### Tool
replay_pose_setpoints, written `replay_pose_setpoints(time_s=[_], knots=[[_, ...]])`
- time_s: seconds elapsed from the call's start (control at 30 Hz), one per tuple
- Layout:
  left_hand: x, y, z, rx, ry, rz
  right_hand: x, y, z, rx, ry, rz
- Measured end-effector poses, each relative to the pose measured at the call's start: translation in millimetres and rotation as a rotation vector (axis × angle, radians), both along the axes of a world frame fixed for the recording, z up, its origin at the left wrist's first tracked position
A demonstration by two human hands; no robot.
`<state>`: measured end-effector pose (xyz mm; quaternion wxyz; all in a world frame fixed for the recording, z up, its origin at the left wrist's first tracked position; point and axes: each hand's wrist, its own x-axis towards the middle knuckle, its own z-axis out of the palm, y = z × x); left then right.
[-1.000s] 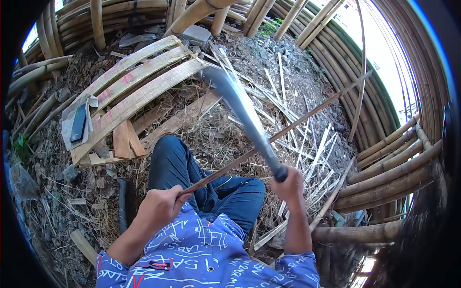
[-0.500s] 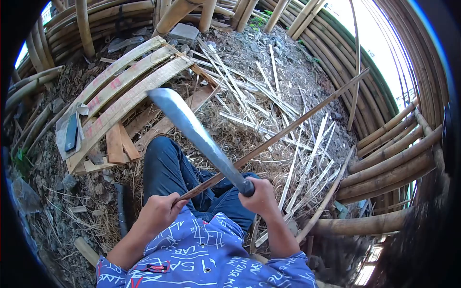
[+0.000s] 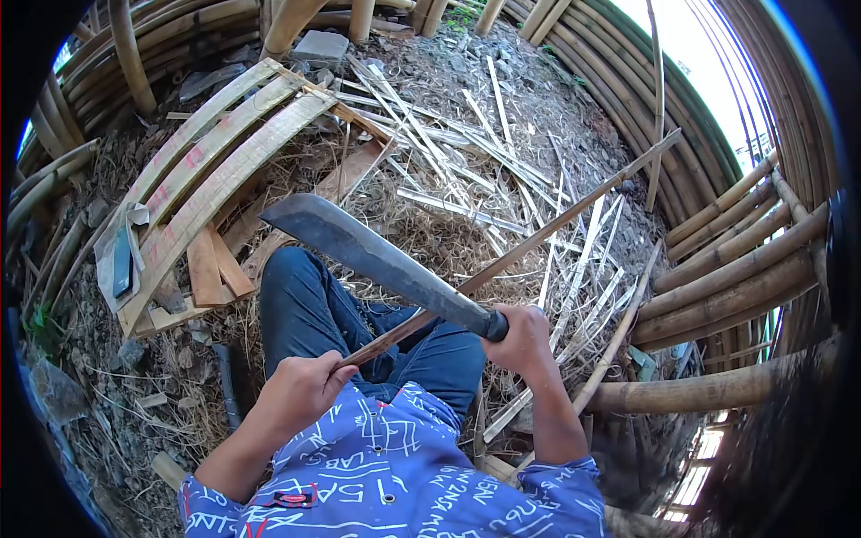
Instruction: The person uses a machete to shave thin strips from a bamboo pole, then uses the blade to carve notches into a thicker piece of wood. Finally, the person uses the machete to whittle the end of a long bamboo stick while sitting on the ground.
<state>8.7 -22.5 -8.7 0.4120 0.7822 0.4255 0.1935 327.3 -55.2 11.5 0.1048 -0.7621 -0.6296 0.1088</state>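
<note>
My left hand (image 3: 307, 392) is closed round the near end of a long, thin bamboo strip (image 3: 536, 240), which slants away up to the right. In my right hand (image 3: 524, 339) is the dark handle of a machete (image 3: 381, 263). Its broad grey blade points up and left, with a wide, slanted tip. The blade crosses over the strip close to my right hand and overlaps it in this view. Both tools are above my lap, over my dark trousers (image 3: 309, 314).
A slatted wooden pallet (image 3: 235, 170) lies at left, with a phone (image 3: 122, 260) on its corner. Split bamboo strips (image 3: 587, 260) and shavings litter the ground ahead. Stacked bamboo poles (image 3: 735, 305) stand at right. A grey block (image 3: 320, 47) sits at the back.
The machete has turned to lie flatter, its tip lower and its handle farther right and higher. My left hand keeps its hold on the bamboo strip.
</note>
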Motion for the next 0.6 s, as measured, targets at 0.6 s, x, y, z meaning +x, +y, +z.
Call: replay_pose_setpoints(time_s=[0.6], knots=[[-43.7,-6.6,14.5,-0.004,0.163,0.061,66.4,-15.5,-9.1,-0.005,-0.085,-0.226]])
